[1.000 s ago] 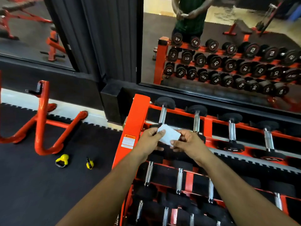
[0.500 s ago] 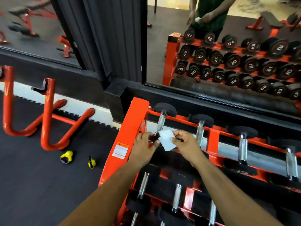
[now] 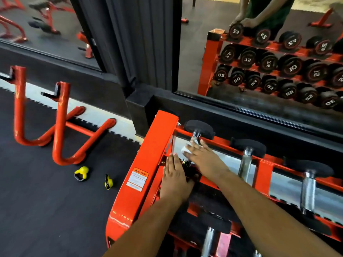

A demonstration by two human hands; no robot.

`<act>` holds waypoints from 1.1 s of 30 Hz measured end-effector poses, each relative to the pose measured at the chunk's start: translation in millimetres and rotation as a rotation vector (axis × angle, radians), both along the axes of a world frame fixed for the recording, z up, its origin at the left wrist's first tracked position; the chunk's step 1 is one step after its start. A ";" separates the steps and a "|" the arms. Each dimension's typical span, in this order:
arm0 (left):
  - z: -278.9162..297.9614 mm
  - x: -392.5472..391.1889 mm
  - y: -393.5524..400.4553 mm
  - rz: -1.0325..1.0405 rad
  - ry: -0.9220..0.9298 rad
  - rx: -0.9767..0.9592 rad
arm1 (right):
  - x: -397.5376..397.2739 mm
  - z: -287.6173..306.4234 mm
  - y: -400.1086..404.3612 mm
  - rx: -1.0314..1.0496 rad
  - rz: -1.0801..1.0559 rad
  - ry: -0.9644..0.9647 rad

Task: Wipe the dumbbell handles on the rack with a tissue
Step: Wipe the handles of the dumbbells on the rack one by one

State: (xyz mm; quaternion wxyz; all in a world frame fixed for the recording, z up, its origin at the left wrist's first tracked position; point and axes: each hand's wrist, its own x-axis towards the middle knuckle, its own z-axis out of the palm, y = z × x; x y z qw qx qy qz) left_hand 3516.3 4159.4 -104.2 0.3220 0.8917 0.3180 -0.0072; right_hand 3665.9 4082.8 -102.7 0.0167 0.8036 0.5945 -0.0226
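**Two hands at the rack's left end**

Right hand point(image 3: 202, 160) pressed the white tissue point(image 3: 185, 149) against the top-row dumbbell handle point(image 3: 196, 139), fingers fairly straight. Left hand point(image 3: 174, 179) lay flat, fingers extended, beside the orange rack point(image 3: 148, 154) upright, grasping nothing.

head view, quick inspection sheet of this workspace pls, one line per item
surface: orange dumbbell rack, warning label on its end post
job's things: white tissue against the first top-row dumbbell handle; next handles bare
clutter: two yellow kettlebells on the black floor mat
grippers: right hand presses the tissue to the handle; left hand rests flat on the near end of that dumbbell
cables: nothing seen
surroundings: wall mirror behind the rack; orange tube frame to the left
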 end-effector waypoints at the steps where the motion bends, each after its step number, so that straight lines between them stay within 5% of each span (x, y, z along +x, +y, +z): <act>1: -0.4 -0.2 1.1 -0.001 -0.008 -0.010 | -0.1 -3.5 -4.0 -0.062 0.096 -0.053; 5: -1.6 2.4 4.1 -0.027 0.005 -0.004 | 14.9 -0.1 -12.5 -0.103 0.305 -0.195; 10: -1.9 1.5 6.0 -0.053 0.047 0.014 | 17.1 18.2 -6.2 -0.110 -0.015 -0.107; 15: -1.3 2.3 8.7 -0.090 0.049 0.017 | 9.6 8.7 -17.0 -0.145 0.236 -0.171; 20: 0.3 1.4 6.2 -0.064 0.011 -0.025 | 8.1 24.2 4.0 -0.144 -0.039 -0.163; 25: -1.8 1.8 8.1 -0.084 0.007 -0.031 | 0.7 8.8 -15.5 -0.136 0.249 -0.207; 30: 5.1 3.9 5.3 -0.090 0.061 -0.040 | 13.7 27.8 8.0 -0.217 0.010 -0.286; 33: 8.5 4.9 7.2 -0.101 0.082 -0.042 | 7.8 16.7 4.7 -0.149 0.062 -0.280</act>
